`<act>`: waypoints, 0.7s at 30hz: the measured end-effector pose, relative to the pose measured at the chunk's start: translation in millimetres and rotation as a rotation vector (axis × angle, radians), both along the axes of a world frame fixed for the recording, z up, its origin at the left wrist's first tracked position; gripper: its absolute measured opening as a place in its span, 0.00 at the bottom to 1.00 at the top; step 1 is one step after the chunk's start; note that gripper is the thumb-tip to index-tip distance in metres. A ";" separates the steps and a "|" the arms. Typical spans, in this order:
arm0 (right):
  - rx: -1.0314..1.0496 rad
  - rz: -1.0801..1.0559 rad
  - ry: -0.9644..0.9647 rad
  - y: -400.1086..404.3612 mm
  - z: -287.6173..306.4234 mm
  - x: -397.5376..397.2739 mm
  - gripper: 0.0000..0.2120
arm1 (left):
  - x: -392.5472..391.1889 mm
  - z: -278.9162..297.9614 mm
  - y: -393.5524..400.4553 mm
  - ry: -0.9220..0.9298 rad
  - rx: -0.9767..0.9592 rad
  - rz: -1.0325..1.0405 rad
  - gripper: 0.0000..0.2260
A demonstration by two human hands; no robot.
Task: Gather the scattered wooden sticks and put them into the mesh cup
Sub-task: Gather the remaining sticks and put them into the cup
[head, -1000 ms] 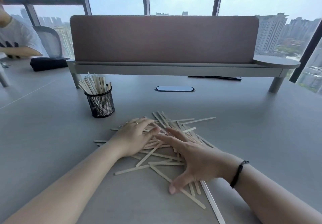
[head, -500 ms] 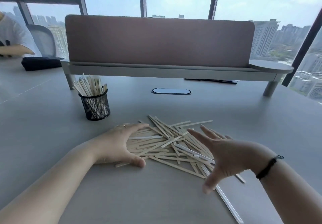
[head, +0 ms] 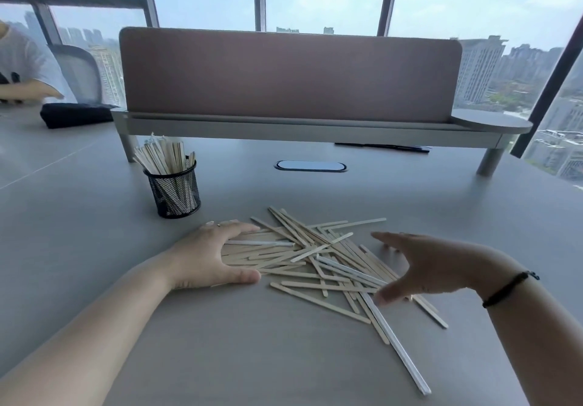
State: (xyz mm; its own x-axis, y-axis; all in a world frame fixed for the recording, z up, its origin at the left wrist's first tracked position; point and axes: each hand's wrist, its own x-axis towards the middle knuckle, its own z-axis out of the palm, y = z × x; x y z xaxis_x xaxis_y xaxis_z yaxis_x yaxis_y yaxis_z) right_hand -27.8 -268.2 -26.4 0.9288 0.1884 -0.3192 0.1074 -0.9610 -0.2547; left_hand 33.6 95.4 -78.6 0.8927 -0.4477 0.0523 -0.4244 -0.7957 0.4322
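Note:
A loose pile of pale wooden sticks (head: 312, 257) lies on the grey table (head: 94, 248) in front of me. My left hand (head: 211, 257) rests flat on the table against the pile's left edge, fingers spread over the stick ends, thumb along the near side. My right hand (head: 419, 266) hovers at the pile's right side, fingers apart and cupped toward the sticks, holding nothing. The black mesh cup (head: 175, 189) stands upright behind and left of the pile, with several sticks leaning in it.
A pink desk divider (head: 290, 74) on a raised grey shelf crosses the table's far side, with an oval cable port (head: 310, 166) below it. A black pouch (head: 75, 115) and another person's arm (head: 28, 91) are at the far left. Windows lie behind.
My hands have parted: the left slid to the pile's left edge, the right lifted off the sticks and moved out to the right side. The sticks now lie more bunched.

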 end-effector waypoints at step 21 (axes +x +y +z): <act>0.170 -0.172 -0.205 23.8 -20.4 19.2 0.34 | -17.2 -1.8 -51.0 -0.088 0.194 0.133 0.32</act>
State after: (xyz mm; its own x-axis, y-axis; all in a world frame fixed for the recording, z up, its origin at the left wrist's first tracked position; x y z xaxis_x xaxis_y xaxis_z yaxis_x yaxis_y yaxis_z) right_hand -8.7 -244.3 -46.8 0.9933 0.0580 -0.0996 0.0130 -0.9152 -0.4027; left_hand 16.5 44.5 -80.4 0.9404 -0.3354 0.0568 -0.3392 -0.9117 0.2320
